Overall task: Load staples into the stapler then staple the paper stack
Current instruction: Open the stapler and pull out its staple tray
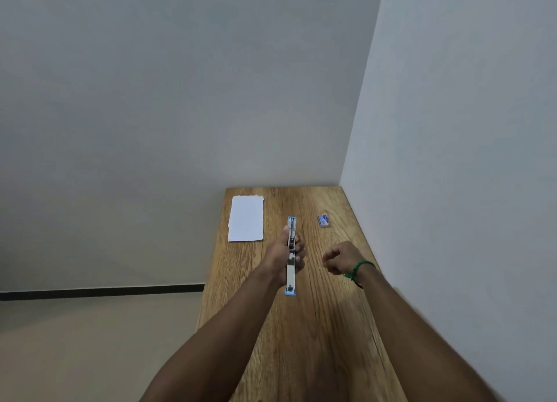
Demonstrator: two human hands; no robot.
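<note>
A blue and silver stapler (pixel 291 276) lies swung fully open along the wooden table (pixel 316 341), its metal channel facing up. My left hand (pixel 281 255) grips it around the middle. To the right, my right hand (pixel 339 257) hovers with fingers curled and holds nothing; a green band circles its wrist. A small blue staple box (pixel 323 220) lies beyond my right hand. The white paper stack (pixel 246 218) sits at the table's far left corner.
The narrow table stands against a grey wall (pixel 452 160) on its right side and another at its far end. Its left edge (pixel 211 281) drops off to a beige floor.
</note>
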